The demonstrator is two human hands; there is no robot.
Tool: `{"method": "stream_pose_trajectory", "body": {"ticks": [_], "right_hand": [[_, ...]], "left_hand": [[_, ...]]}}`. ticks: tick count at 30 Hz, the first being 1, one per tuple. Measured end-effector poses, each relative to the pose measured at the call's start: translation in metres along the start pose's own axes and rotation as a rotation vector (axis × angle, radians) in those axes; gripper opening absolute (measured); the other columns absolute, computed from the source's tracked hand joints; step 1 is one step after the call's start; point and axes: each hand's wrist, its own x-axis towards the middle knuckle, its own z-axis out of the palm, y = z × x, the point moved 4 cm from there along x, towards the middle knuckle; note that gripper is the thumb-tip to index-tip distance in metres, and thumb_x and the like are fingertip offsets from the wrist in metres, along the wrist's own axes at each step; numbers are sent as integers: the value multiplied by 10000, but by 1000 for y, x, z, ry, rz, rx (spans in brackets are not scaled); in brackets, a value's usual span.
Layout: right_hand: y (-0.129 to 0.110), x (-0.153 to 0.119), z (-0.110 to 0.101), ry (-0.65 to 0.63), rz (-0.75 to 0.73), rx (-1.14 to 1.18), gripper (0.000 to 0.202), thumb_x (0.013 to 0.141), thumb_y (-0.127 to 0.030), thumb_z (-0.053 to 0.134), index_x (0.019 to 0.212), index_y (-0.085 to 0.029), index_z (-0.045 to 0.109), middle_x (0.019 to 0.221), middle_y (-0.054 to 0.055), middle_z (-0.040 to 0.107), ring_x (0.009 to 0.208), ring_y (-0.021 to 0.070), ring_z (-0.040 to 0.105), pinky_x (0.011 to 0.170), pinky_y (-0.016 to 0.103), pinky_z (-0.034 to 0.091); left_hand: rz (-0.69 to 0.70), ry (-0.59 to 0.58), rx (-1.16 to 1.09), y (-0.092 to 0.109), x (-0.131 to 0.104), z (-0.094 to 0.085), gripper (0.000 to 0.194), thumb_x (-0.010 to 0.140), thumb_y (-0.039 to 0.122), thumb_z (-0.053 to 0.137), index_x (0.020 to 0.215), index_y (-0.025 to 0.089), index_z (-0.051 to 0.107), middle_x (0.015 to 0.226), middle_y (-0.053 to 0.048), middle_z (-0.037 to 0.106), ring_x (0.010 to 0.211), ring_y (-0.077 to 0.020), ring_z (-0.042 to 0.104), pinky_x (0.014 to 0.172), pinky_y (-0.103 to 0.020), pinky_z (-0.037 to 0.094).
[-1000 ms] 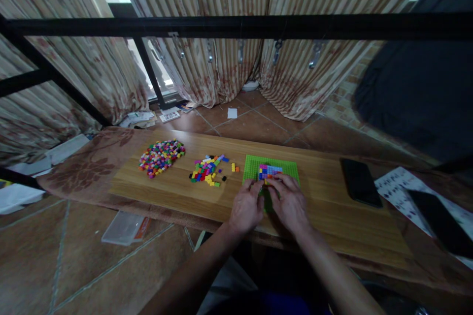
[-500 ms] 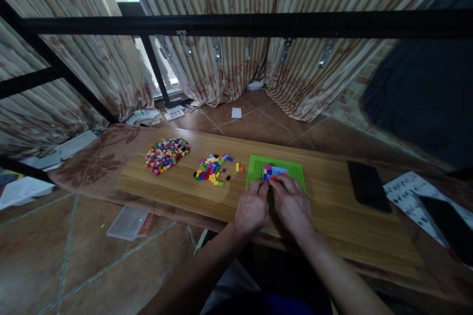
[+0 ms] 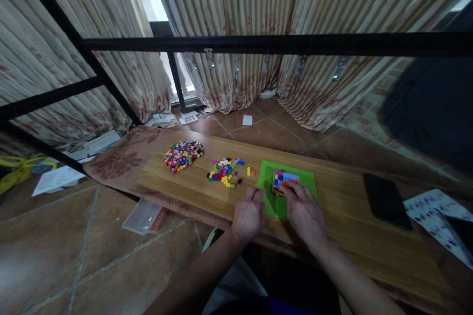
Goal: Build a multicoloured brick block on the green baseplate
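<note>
A green studded baseplate [image 3: 271, 205] lies on the wooden board, carrying a small block build [image 3: 281, 177] of blue, purple, red and yellow bricks. My right hand [image 3: 304, 211] is at the build's near right side, fingers curled onto its edge. At the baseplate's left edge is my left hand [image 3: 249, 214], its fingers bent and drawn together, apart from the build; whatever its fingertips hold is too small to make out. Left of the baseplate lies a loose scatter of coloured bricks [image 3: 222, 171], and farther left a larger pile of small bricks [image 3: 184, 154].
A black phone [image 3: 386, 201] rests on the board's right part, beside a printed sheet [image 3: 434, 219] and another dark device [image 3: 460, 231]. A clear plastic box [image 3: 142, 216] is on the floor at the left. A black metal bar [image 3: 258, 45] crosses beyond the board.
My left hand has moved away from the build to the left, while my right hand stays at it. More of the build shows. The whole view has shifted.
</note>
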Motion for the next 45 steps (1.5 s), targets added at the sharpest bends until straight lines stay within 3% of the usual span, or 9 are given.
{"method": "stream_pose_trajectory", "body": {"ticks": [6,12,15,20,24,30,37,41,45], "right_hand": [[-7,-10,-2,184,121,147,397,901,-131,427,1270,-169,568,1187,114,602,1036,259,540,899,413,498],[-39,-29,-12,239,155,371,277,928,-209,458,1144,-199,631,1158,97,614,1051,237,578,914,418,508],[-46,-42,-12,198,155,453,257,934,-218,461,1114,-216,644,1148,92,621,1053,224,594,909,411,516],[-32,-62,-14,200,237,515,235,935,-236,472,1070,-223,665,1119,91,635,1017,211,621,887,397,531],[-20,-71,-16,211,310,562,227,936,-246,477,1043,-209,673,1107,95,640,1005,204,632,882,383,533],[-14,-75,-14,228,362,615,221,937,-253,481,1041,-218,673,1062,82,657,976,192,641,887,374,524],[4,-80,-10,238,430,636,234,929,-290,484,1029,-211,681,1041,83,670,958,196,649,879,368,519],[17,-84,-13,256,490,644,246,920,-328,492,1004,-203,686,1019,87,673,949,204,644,872,379,516],[24,-87,-14,269,520,641,253,916,-349,495,987,-202,687,1004,86,674,940,204,642,861,379,519]], "left_hand": [[-259,160,70,-61,-14,-40,270,875,151,476,1108,202,603,1107,-87,607,942,-205,630,820,-317,524],[-204,189,130,-81,0,-48,309,847,97,498,1087,203,661,1111,-96,610,967,-211,622,859,-327,513],[-151,160,173,-81,9,-44,251,844,123,533,1022,206,691,1095,-97,608,937,-210,613,868,-339,509],[-117,141,212,-82,15,-41,172,849,137,537,884,188,697,1055,-107,618,950,-242,601,860,-368,505],[-108,177,153,-73,13,-41,174,848,115,517,927,170,662,1072,-121,623,1007,-255,601,902,-382,483],[-237,128,-148,-49,14,-29,127,847,169,535,938,190,621,825,-50,661,740,-186,639,707,-293,484],[-240,130,-657,-33,27,-4,67,750,117,598,770,175,625,719,10,636,674,-123,600,639,-217,452],[-203,113,-700,-28,37,8,68,760,131,598,781,173,648,730,5,634,684,-124,592,667,-230,464],[-77,116,-568,-15,50,10,109,784,125,589,807,183,678,786,-18,642,747,-141,602,708,-248,474]]}}
